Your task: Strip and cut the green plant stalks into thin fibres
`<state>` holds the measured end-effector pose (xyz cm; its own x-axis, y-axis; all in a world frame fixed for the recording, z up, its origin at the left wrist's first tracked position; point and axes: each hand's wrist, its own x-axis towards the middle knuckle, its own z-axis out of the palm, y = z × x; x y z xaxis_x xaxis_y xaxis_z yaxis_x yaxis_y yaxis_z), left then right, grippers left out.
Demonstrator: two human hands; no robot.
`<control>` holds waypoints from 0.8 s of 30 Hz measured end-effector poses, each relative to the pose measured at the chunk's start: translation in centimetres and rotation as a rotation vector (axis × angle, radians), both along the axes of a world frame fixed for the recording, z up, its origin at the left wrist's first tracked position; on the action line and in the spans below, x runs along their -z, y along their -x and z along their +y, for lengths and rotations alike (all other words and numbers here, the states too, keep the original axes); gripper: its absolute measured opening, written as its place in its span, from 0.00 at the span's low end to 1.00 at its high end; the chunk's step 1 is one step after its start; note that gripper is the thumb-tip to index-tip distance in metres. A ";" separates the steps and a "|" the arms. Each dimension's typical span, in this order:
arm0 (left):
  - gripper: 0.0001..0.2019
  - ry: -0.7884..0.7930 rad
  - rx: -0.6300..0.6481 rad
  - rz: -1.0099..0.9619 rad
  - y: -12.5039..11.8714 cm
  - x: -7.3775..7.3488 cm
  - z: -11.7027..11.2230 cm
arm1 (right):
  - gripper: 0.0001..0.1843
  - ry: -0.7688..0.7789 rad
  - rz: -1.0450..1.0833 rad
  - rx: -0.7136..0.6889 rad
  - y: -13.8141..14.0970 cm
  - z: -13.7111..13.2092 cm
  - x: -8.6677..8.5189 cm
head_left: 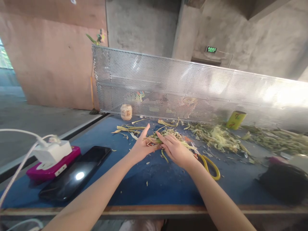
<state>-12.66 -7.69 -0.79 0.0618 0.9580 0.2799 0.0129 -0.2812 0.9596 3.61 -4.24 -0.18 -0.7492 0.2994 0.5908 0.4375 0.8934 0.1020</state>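
Plant strands [158,140] are held under the right hand [177,150], fingers together; left hand [139,150] spread; more apparently left unworked.

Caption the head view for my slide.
Left hand and right hand at a heap of plant scraps on a blue tabletop, yellow-handled scissors beside the right hand.

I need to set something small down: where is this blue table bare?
Mostly bare: the blue tabletop right of the yellow loop handles, up to the dark object; also between the phone and the woven jar. Crowded: around the left hand and right hand, and the dried husks farther right.
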 end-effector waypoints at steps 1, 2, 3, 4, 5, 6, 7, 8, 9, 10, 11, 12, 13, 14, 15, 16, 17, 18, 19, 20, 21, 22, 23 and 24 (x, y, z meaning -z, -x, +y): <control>0.49 -0.007 0.012 -0.007 0.1 0.1 0.1 | 0.23 0.003 0.003 -0.004 0.0 0.0 0.0; 0.49 -0.016 0.033 -0.020 0.2 0.3 0.3 | 0.22 0.010 0.006 -0.012 -0.1 -0.1 0.0; 0.49 -0.026 0.061 -0.037 0.4 0.5 0.5 | 0.21 0.017 0.007 -0.027 -0.1 -0.1 0.0; 0.49 -0.037 0.092 -0.053 0.5 0.7 0.7 | 0.21 0.022 0.006 -0.044 -0.2 -0.1 -0.1; 0.49 -0.042 0.120 -0.065 0.6 0.8 0.9 | 0.20 0.023 0.003 -0.060 -0.2 -0.1 -0.2; 0.49 -0.042 0.139 -0.073 0.7 0.9 1.1 | 0.20 0.018 -0.004 -0.069 -0.3 -0.1 -0.2; 0.49 -0.038 0.146 -0.078 0.8 0.9 1.2 | 0.20 0.007 -0.016 -0.071 -0.4 -0.1 -0.3; 0.48 -0.028 0.147 -0.079 0.8 0.9 1.2 | 0.20 -0.010 -0.031 -0.065 -0.4 -0.1 -0.3; 0.48 -0.017 0.145 -0.077 0.9 0.8 1.2 | 0.20 -0.035 -0.050 -0.056 -0.4 -0.1 -0.4; 0.47 -0.007 0.147 -0.071 0.9 0.7 1.2 | 0.21 -0.063 -0.072 -0.048 -0.4 -0.1 -0.4; 0.47 0.001 0.153 -0.057 1.0 0.6 1.2 | 0.21 -0.094 -0.095 -0.041 -0.4 -0.1 -0.4; 0.46 0.006 0.162 -0.034 1.0 0.5 1.2 | 0.22 -0.127 -0.117 -0.039 -0.4 -0.1 -0.3; 0.45 0.012 0.169 -0.004 1.1 0.5 1.2 | 0.22 -0.159 -0.136 -0.041 -0.4 0.0 -0.2; 0.43 0.017 0.171 0.028 1.2 0.4 1.1 | 0.22 -0.189 -0.154 -0.043 -0.4 0.1 -0.1; 0.42 0.020 0.168 0.059 1.3 0.4 1.1 | 0.21 -0.215 -0.173 -0.046 -0.4 0.1 0.0; 0.41 0.020 0.160 0.088 1.4 0.3 1.1 | 0.21 -0.239 -0.190 -0.047 -0.4 0.3 0.2; 0.39 0.017 0.148 0.115 1.4 0.3 1.1 | 0.21 -0.259 -0.207 -0.043 -0.4 0.4 0.3; 0.38 0.014 0.135 0.141 1.5 0.3 1.1 | 0.20 -0.277 -0.220 -0.034 -0.5 0.5 0.5; 0.37 0.010 0.121 0.167 1.5 0.2 1.1 | 0.20 -0.292 -0.229 -0.021 -0.5 0.7 0.6; 0.37 0.005 0.106 0.190 1.5 0.2 1.0 | 0.20 -0.304 -0.233 -0.008 -0.5 0.8 0.7; 0.37 -0.002 0.093 0.214 1.5 0.2 1.0 | 0.19 -0.314 -0.234 0.004 -0.5 0.9 0.8; 0.36 -0.014 0.077 0.238 1.5 0.2 1.0 | 0.19 -0.321 -0.238 0.014 -0.5 1.0 0.9; 0.36 -0.033 0.060 0.266 1.4 0.1 0.9 | 0.19 -0.324 -0.249 0.023 -0.4 1.1 0.9; 0.36 -0.062 0.041 0.296 1.3 0.1 0.9 | 0.19 -0.322 -0.262 0.036 -0.4 1.1 1.0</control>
<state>-13.95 -6.80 -0.92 0.1875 0.9349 0.3015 0.2770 -0.3448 0.8969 3.96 -3.11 -1.15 -0.8789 0.1593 0.4497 0.3902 0.7824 0.4854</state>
